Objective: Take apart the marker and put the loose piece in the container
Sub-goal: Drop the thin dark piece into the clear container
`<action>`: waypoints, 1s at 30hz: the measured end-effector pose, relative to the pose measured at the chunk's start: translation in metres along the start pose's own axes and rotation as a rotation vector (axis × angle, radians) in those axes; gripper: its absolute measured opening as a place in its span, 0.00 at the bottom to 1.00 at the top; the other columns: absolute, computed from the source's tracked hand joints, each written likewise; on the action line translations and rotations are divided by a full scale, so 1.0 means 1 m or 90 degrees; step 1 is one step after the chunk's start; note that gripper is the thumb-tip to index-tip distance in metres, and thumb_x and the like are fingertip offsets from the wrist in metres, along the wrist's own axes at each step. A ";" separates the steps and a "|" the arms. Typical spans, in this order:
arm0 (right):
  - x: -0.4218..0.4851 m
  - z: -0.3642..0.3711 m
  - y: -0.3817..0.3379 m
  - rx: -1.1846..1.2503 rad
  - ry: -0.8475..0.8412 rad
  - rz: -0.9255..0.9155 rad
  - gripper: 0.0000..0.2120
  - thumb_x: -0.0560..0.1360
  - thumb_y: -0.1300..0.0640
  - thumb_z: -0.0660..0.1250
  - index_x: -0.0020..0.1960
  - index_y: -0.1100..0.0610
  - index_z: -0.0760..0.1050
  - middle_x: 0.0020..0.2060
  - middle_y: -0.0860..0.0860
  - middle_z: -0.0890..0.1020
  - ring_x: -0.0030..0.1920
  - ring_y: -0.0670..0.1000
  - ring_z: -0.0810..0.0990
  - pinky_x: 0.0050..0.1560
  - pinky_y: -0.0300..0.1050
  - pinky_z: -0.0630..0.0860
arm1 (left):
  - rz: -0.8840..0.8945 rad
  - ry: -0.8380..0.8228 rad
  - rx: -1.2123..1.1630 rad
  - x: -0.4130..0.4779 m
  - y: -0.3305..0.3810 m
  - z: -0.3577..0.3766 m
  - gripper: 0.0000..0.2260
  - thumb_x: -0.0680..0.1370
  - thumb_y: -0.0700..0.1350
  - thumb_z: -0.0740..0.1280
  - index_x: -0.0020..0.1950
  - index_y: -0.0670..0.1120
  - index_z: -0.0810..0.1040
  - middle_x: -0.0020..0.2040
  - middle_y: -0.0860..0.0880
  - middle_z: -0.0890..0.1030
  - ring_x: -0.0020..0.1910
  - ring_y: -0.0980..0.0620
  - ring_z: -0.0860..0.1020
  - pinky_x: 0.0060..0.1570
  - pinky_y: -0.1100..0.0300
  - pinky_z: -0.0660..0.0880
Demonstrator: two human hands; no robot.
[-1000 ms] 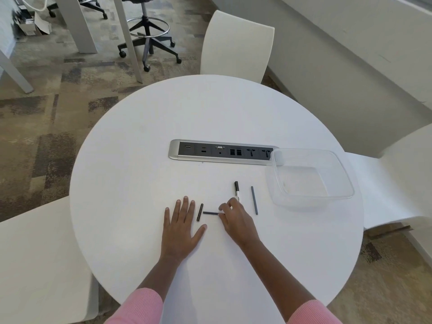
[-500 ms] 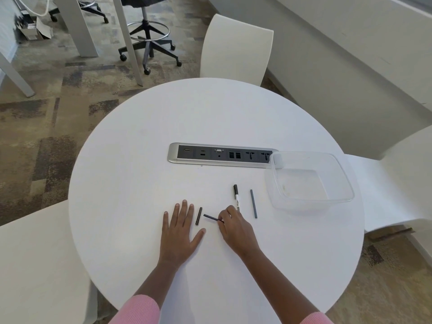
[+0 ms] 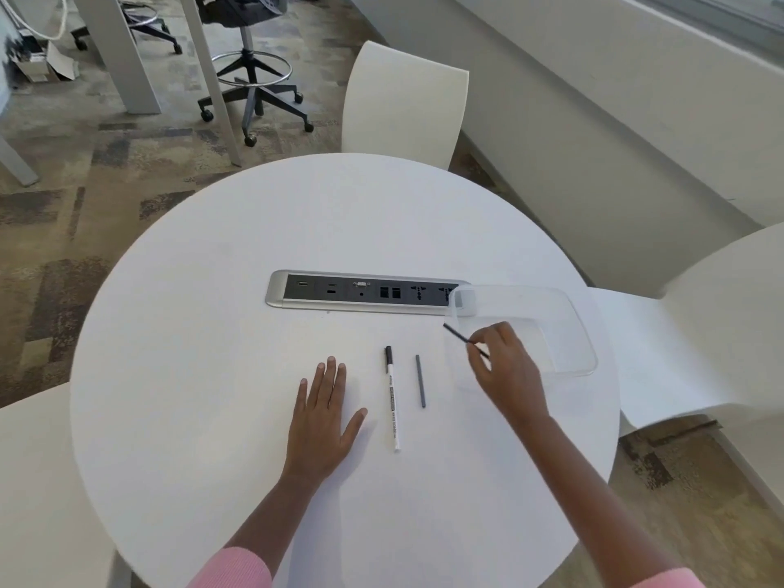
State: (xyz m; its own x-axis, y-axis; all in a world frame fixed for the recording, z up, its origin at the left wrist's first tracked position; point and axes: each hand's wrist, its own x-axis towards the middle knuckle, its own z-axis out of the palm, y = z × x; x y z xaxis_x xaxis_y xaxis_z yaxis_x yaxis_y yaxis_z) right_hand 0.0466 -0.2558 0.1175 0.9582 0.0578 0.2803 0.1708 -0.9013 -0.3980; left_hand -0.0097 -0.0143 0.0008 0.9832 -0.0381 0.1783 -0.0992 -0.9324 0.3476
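A thin dark rod (image 3: 466,340), a loose piece of the marker, is pinched between the fingertips of the right hand (image 3: 507,367) and held in the air, tilted, with its free end reaching over the near left corner of the clear plastic container (image 3: 568,305). The right hand is closed on the rod and hangs over the container's near left rim. The container sits toward the right edge of the round white desk (image 3: 212,333), its far left corner overlapping the end of the silver power strip (image 3: 365,292) set into the desk's middle.

The white marker body (image 3: 393,401), with a black tip at its far end, lies flat on the desk toward the near edge, pointing away from the person. Just beside it on the right lies a short grey stick (image 3: 420,381), parallel to it and not touching.

The left hand (image 3: 324,418) rests flat on the desk to the left of the marker body, fingers spread, holding nothing.
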 end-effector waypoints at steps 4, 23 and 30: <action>0.022 -0.014 0.039 -0.027 -0.026 0.049 0.03 0.73 0.63 0.64 0.46 0.63 0.74 0.44 0.60 0.77 0.43 0.61 0.77 0.35 0.50 0.73 | 0.029 -0.008 -0.010 0.004 0.025 0.012 0.28 0.81 0.57 0.44 0.71 0.38 0.64 0.71 0.43 0.67 0.76 0.56 0.42 0.73 0.59 0.45; 0.077 0.025 0.115 -0.179 -0.443 0.134 0.13 0.71 0.67 0.56 0.30 0.57 0.61 0.49 0.61 0.77 0.41 0.55 0.71 0.40 0.44 0.67 | -0.012 0.037 0.025 -0.011 0.042 0.045 0.23 0.81 0.49 0.41 0.69 0.39 0.63 0.67 0.40 0.73 0.76 0.59 0.42 0.72 0.61 0.47; 0.080 0.027 0.122 -0.154 -0.422 0.126 0.08 0.72 0.63 0.60 0.50 0.62 0.74 0.52 0.59 0.78 0.51 0.59 0.78 0.45 0.45 0.71 | -0.025 0.030 0.025 -0.009 0.043 0.045 0.23 0.81 0.50 0.42 0.69 0.40 0.64 0.68 0.42 0.73 0.76 0.58 0.43 0.72 0.60 0.47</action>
State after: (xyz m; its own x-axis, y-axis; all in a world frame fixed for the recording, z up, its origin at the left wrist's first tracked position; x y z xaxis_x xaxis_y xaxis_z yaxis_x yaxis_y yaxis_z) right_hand 0.1501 -0.3492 0.0682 0.9167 0.0625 -0.3946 -0.0017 -0.9871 -0.1603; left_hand -0.0160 -0.0698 -0.0277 0.9780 0.0154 0.2080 -0.0529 -0.9464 0.3185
